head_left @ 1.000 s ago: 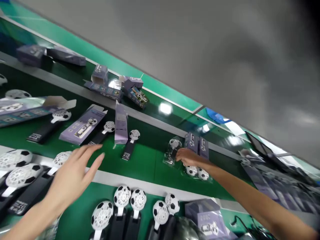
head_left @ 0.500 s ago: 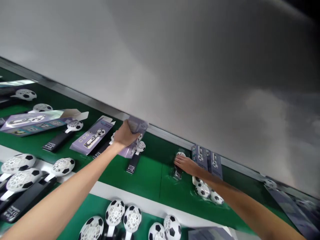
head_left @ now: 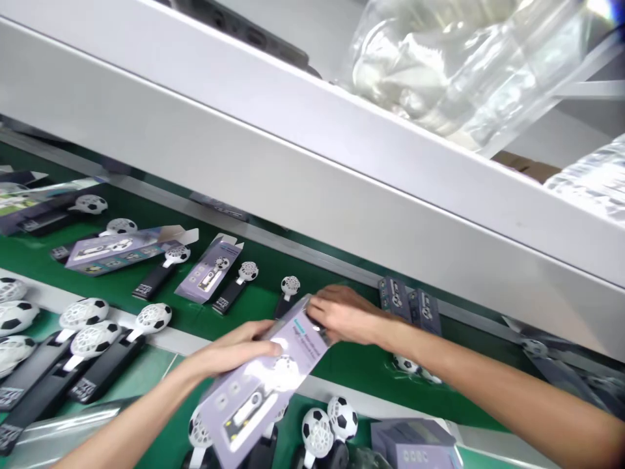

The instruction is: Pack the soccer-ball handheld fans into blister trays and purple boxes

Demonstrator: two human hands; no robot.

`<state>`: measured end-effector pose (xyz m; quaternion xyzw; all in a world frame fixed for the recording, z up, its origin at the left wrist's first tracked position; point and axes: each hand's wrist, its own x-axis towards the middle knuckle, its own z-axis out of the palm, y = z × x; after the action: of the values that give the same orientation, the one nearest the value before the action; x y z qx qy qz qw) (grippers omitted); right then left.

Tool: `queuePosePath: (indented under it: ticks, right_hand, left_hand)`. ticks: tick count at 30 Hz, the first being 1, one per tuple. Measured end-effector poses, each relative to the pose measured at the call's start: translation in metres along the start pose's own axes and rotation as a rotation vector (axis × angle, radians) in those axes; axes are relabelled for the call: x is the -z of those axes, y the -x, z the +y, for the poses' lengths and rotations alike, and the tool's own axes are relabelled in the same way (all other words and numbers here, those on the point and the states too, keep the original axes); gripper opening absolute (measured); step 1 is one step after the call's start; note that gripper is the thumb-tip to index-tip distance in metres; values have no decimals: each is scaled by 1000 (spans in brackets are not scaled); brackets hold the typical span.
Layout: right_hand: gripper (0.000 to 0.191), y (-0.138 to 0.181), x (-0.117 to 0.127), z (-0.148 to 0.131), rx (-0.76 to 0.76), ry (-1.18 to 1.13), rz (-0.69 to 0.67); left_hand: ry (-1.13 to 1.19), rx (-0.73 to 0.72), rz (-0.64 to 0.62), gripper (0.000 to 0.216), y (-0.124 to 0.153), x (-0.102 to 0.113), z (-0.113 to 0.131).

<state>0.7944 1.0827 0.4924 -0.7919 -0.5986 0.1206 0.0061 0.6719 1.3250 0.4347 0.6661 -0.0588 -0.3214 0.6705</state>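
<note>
A purple printed cardboard box [head_left: 266,384] is tilted in my left hand [head_left: 239,352], thumb on its printed face and fingers behind. My right hand [head_left: 342,314] is closed at the box's upper end, fingertips curled at its edge; what they hold there is hidden. Just behind the box, a handheld fan with a white football-patterned head [head_left: 290,285] lies on the green belt, its black handle partly covered. Left of it lie another football-headed fan [head_left: 248,271] and an open-flapped purple box [head_left: 209,268].
A grey metal shelf edge [head_left: 312,176] runs low across the view above the belt, with clear plastic bags [head_left: 439,65] on top. Two closed boxes [head_left: 424,311] stand beyond my right forearm. Several fans [head_left: 97,339] lie on the near-left surface, and folded purple cartons [head_left: 415,443] at front right.
My left hand has lifted the box off the belt towards me. My right hand has moved left to the box's end, and the plastic-wrapped fan it touched is gone from its spot.
</note>
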Motion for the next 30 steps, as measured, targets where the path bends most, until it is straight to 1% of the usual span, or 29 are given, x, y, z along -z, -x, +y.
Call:
queuePosePath:
  ticks: [1,2,3,4,6,7,8,9,10,11,12,13,14,15,16,17,18,19,20,21,22,24,26,27,30]
  right_hand:
    - [31,2,-3,-7,-1,-45,-53]
    - [33,9,-7,-10,-40,-107,-94]
    - [35,21,-14,-8,-128,-172,-113]
    - [37,36,-22,0,-268,-233,-108]
    - [32,73,-43,26,-635,-311,-67]
    - [27,90,-55,41,-814,-320,-69]
    - [24,104,-67,53,-966,-314,-89]
    - [26,112,-78,61,-1087,-299,-136]
    - [30,113,-88,62,-1183,-254,-166]
    - [34,106,-97,54,-1247,-180,-144]
    - [37,91,-104,36,-1279,-118,-61]
    - [39,70,-110,7,-1261,-129,56]
    - [40,43,-115,-30,-1205,-220,181]
    - [41,13,-121,-73,-1107,-409,299]
    - [40,-19,-128,-120,-938,-783,256]
    - [41,-51,-137,-166,-778,-1142,147]
    - [44,-82,-146,-208,-654,-1402,27]
    - [48,-109,-155,-243,-578,-1552,-64]
    - [54,-132,-163,-269,-569,-1665,-66]
    - [60,-150,-168,-286,-581,-1749,-63]
    - [64,-162,-170,-296,-619,-1816,-30]
    - [68,-172,-164,-301,-716,-1919,72]
    - [71,-169,-151,-299,-782,-1977,139]
    - [71,-166,-144,-299,-789,-2004,133]
    - [64,-161,-134,-305,-763,-2048,5]
  left_hand:
    - [13,11,-8,57,-2,-1,3]
    - [9,15,39,59,2,2,4]
    - [-19,11,149,61,12,8,2]
    - [-70,-3,315,62,28,16,-3]
    - [-233,-42,709,59,78,37,-26]
    - [-342,-56,862,56,108,45,-42]
    - [-472,-52,967,51,138,50,-61]
    - [-610,-53,1002,45,165,52,-80]
    - [-743,-62,984,39,187,50,-99]
    - [-868,-77,934,36,203,46,-116]
    - [-970,-92,874,35,212,40,-130]
    - [-1047,-99,825,37,216,34,-141]
    - [-1100,-93,800,39,216,29,-149]
    - [-1130,-74,801,41,212,25,-154]
    - [-1141,-46,819,43,208,23,-156]
    - [-1140,-20,840,43,204,22,-156]
    - [-1134,-2,857,42,200,22,-155]
    - [-1127,7,871,41,199,22,-154]
    - [-1122,10,882,41,198,23,-153]
    - [-1117,11,889,40,199,23,-153]
    - [-1113,11,892,40,201,24,-152]
    - [-1111,18,886,40,204,24,-154]
    - [-1109,28,877,41,207,23,-155]
    - [-1107,32,875,42,207,23,-156]
    - [-1117,26,879,41,207,24,-158]
